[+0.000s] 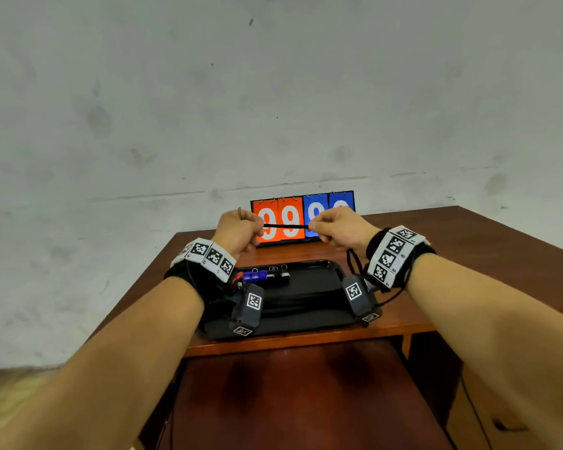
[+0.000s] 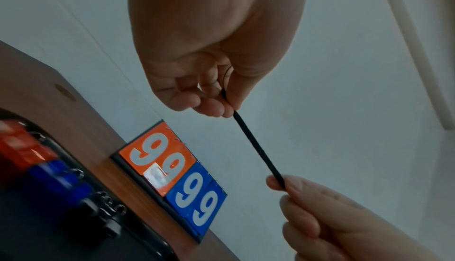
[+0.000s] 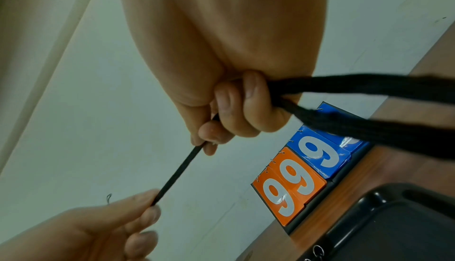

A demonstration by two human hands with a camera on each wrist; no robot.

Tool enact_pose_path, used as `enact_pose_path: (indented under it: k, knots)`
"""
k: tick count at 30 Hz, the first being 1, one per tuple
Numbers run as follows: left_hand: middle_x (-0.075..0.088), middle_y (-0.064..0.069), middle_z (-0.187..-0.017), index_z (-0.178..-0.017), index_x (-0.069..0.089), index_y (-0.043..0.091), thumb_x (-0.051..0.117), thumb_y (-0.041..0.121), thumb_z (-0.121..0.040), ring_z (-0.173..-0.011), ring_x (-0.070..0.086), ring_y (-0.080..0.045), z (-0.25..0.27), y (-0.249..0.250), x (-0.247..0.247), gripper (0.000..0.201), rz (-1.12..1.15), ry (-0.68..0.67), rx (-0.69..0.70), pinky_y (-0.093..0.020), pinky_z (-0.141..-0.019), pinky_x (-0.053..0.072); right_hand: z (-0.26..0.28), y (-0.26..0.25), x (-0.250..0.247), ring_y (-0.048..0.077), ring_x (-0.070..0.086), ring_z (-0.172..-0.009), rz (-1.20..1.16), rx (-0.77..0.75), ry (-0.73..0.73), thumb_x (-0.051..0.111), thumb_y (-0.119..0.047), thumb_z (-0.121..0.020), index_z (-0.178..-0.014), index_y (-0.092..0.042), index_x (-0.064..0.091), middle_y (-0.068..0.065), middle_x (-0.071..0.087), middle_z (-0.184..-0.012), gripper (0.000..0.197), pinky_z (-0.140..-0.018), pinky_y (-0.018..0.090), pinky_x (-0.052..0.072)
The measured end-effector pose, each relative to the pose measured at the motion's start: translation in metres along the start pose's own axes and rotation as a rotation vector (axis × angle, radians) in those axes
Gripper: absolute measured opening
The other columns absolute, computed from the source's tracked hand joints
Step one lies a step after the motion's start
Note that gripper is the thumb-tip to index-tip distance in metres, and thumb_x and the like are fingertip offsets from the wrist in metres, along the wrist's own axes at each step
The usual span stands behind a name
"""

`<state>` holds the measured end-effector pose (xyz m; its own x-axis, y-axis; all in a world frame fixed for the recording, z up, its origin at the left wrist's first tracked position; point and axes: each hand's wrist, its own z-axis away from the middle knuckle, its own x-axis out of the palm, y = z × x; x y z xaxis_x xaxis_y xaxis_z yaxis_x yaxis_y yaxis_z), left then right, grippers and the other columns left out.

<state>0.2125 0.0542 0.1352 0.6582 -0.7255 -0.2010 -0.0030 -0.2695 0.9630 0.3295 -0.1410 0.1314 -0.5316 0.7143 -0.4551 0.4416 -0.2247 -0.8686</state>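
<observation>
A black lace (image 1: 285, 226) is stretched level between my two hands, above the table's far side. My left hand (image 1: 257, 227) pinches one end of it between thumb and forefinger (image 3: 147, 199). A thin wire hook (image 3: 109, 199) sticks out of that hand. My right hand (image 1: 316, 227) grips the lace (image 3: 177, 173) in a curled fist. The flat slack of the lace (image 3: 369, 88) runs out of the fist's back in a loop. In the left wrist view the lace (image 2: 256, 146) runs taut from the left hand (image 2: 221, 107) down to the right hand (image 2: 283, 185).
A black tray (image 1: 312, 287) lies on the brown wooden table (image 1: 436, 238) below my wrists. Red, blue and black binder clips (image 1: 264, 276) sit in a row at its far left. An orange-and-blue flip scoreboard (image 1: 290, 209) reading 99 99 stands against the grey wall.
</observation>
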Motion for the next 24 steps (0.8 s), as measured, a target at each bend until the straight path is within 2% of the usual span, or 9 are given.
enact_pose_path:
  k: [3, 6, 9, 12, 15, 21, 24]
  knots:
    - [0.063, -0.007, -0.068, -0.085, 0.055, 0.015, 0.059, 0.000, -0.090, -0.045, 0.050, -0.014, -0.004, -0.018, -0.033, 0.016, 0.028, 0.062, -0.028, -0.021, -0.039, 0.035, -0.001, -0.005, 0.010, 0.003, 0.039, -0.041, 0.039, 0.002, -0.018, 0.059, -0.025, -0.096, -0.094, -0.015, 0.070, -0.003, 0.057, -0.061, 0.015, -0.040, 0.015, 0.034]
    - [0.062, -0.008, -0.067, -0.085, 0.051, 0.019, 0.058, -0.001, -0.090, -0.044, 0.048, -0.015, -0.004, -0.034, -0.060, 0.021, 0.040, 0.120, -0.048, -0.023, -0.041, 0.033, -0.002, -0.002, 0.018, 0.007, 0.038, -0.043, 0.017, 0.005, -0.024, 0.061, -0.026, -0.095, -0.091, -0.017, 0.070, 0.000, 0.061, -0.063, 0.014, -0.042, 0.018, 0.033]
    - [0.061, -0.007, -0.065, -0.082, 0.050, 0.019, 0.056, -0.001, -0.091, -0.041, 0.046, -0.013, -0.002, -0.047, -0.082, 0.023, 0.029, 0.167, -0.054, -0.022, -0.042, 0.031, -0.003, 0.004, 0.023, 0.008, 0.038, -0.046, 0.023, 0.015, -0.016, 0.061, -0.026, -0.095, -0.082, -0.019, 0.069, -0.003, 0.064, -0.063, 0.017, -0.044, 0.019, 0.035]
    - [0.062, -0.006, -0.064, -0.078, 0.053, 0.017, 0.056, 0.000, -0.091, -0.039, 0.046, -0.011, -0.001, -0.063, -0.098, 0.022, -0.019, 0.194, -0.072, -0.019, -0.039, 0.030, -0.002, 0.011, 0.023, 0.007, 0.041, -0.048, 0.064, 0.055, 0.003, 0.064, -0.027, -0.093, -0.090, -0.016, 0.072, -0.002, 0.066, -0.065, 0.014, -0.048, 0.018, 0.038]
    - [0.063, -0.006, -0.065, -0.077, 0.056, 0.016, 0.057, 0.001, -0.091, -0.040, 0.047, -0.011, 0.000, -0.081, -0.109, 0.020, -0.049, 0.213, -0.100, -0.017, -0.037, 0.030, -0.001, 0.022, 0.020, 0.006, 0.047, -0.047, 0.058, 0.112, 0.006, 0.067, -0.024, -0.091, -0.096, -0.013, 0.074, 0.002, 0.068, -0.069, 0.013, -0.045, 0.017, 0.038]
    - [0.065, -0.006, -0.067, -0.074, 0.056, 0.015, 0.058, 0.002, -0.091, -0.040, 0.048, -0.012, 0.003, -0.105, -0.115, 0.021, -0.095, 0.216, -0.119, -0.014, -0.032, 0.028, 0.006, 0.044, 0.010, 0.008, 0.049, -0.053, 0.168, 0.164, -0.025, 0.067, -0.016, -0.090, -0.093, -0.013, 0.074, 0.001, 0.073, -0.074, 0.008, -0.050, 0.020, 0.043]
    - [0.065, -0.007, -0.067, -0.075, 0.057, 0.013, 0.058, 0.001, -0.091, -0.035, 0.047, -0.009, 0.003, -0.113, -0.116, 0.020, -0.139, 0.199, -0.140, -0.013, -0.032, 0.028, 0.011, 0.057, 0.006, 0.007, 0.050, -0.051, 0.198, 0.189, -0.017, 0.068, -0.010, -0.089, -0.092, -0.009, 0.074, 0.001, 0.073, -0.073, 0.007, -0.044, 0.016, 0.042]
